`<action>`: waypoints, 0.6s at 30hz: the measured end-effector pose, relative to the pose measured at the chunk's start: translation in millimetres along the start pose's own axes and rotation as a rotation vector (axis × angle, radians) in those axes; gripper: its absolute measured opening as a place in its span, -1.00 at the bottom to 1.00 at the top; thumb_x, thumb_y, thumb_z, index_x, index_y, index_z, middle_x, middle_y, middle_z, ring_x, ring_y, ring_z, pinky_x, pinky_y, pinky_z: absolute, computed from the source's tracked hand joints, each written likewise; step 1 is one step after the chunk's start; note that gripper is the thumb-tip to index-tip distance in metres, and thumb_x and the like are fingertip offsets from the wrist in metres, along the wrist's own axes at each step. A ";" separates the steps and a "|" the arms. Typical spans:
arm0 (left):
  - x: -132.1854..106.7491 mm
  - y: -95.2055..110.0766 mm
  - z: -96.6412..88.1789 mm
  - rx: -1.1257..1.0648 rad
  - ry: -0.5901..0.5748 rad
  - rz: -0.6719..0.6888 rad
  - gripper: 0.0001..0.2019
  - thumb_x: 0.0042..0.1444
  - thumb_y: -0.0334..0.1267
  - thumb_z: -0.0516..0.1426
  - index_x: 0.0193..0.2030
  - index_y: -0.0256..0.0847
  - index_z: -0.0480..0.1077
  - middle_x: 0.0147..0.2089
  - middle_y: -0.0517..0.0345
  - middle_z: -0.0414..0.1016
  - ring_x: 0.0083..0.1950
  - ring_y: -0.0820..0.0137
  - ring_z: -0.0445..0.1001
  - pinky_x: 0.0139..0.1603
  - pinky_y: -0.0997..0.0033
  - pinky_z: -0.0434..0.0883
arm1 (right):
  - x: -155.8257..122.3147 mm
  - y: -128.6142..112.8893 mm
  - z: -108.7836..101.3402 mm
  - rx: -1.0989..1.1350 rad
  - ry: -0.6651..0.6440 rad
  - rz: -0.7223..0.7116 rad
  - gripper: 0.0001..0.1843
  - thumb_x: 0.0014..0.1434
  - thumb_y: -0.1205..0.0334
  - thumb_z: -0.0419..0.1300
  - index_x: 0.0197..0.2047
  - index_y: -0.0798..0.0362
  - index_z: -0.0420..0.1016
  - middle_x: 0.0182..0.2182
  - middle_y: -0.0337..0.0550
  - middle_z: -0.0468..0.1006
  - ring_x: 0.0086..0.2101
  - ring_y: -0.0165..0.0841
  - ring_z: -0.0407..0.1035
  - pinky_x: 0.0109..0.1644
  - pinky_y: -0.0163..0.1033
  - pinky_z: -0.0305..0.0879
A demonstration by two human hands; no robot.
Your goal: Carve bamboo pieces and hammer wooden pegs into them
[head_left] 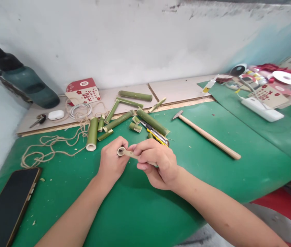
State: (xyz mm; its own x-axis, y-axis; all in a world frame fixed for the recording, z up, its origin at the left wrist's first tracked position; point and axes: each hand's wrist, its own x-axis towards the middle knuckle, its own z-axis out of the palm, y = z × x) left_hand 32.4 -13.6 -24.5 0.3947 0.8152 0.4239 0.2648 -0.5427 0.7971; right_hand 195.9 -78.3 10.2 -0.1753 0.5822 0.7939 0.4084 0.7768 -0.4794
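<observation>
My left hand is closed around a short bamboo tube, its pale hollow end facing up toward me. A flat pale stick is pinched in the fingers of my right hand. The stick's tip is at the mouth of the tube; how far inside it sits, I cannot tell. Just beyond my hands are a yellow utility knife, partly hidden by my right hand, and a thick green bamboo piece. Another bamboo tube lies to the left, with its cut end toward me.
More bamboo pieces lie toward the wall. On the right is a hammer with a wooden handle. Loose twine, a phone and a dark bottle are on the left. A white power strip sits far right.
</observation>
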 end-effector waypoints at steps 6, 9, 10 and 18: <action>0.8 -7.5 -3.0 0.183 -0.073 0.148 -0.67 0.36 -0.18 0.14 -0.43 -0.18 0.20 -0.40 0.26 0.33 -0.35 0.43 0.28 -0.23 0.34 0.18 | -1.8 0.1 4.3 0.005 0.009 -0.021 -0.84 0.37 0.40 0.14 -0.04 -0.03 0.37 -0.23 -0.10 0.55 -0.17 -0.31 0.55 -0.10 -0.18 0.61; 0.9 -8.8 -4.5 0.272 -0.076 0.236 -0.68 0.39 -0.19 0.10 -0.42 -0.17 0.21 -0.45 0.29 0.29 -0.37 0.42 0.27 -0.13 0.27 0.17 | -2.4 0.4 5.0 0.003 0.023 -0.011 -0.85 0.39 0.37 0.13 -0.02 -0.03 0.39 -0.23 -0.09 0.56 -0.18 -0.31 0.55 -0.12 -0.17 0.62; 1.0 -8.4 -5.1 0.290 -0.075 0.254 -0.67 0.40 -0.18 0.09 -0.42 -0.17 0.22 -0.47 0.31 0.29 -0.39 0.43 0.27 -0.09 0.25 0.18 | -2.5 0.7 4.9 0.005 0.028 0.002 -0.84 0.38 0.37 0.14 -0.02 -0.04 0.39 -0.23 -0.09 0.56 -0.19 -0.31 0.55 -0.14 -0.17 0.62; 4.4 -3.6 -12.4 0.385 -0.150 0.279 -0.70 0.41 -0.14 0.07 -0.37 -0.16 0.26 -0.51 0.36 0.37 -0.46 0.44 0.34 0.14 0.14 0.15 | 1.0 2.0 6.9 -0.004 0.120 0.013 -0.79 0.32 0.42 0.19 -0.01 0.01 0.47 -0.33 -0.11 0.58 -0.27 -0.27 0.53 -0.25 -0.15 0.59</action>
State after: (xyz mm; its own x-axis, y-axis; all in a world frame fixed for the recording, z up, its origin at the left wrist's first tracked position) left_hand 22.2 -5.5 -20.1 0.6117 0.6052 0.5094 0.4252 -0.7946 0.4335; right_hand 190.3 -74.5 7.5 -0.0618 0.5590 0.8269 0.4131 0.7685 -0.4886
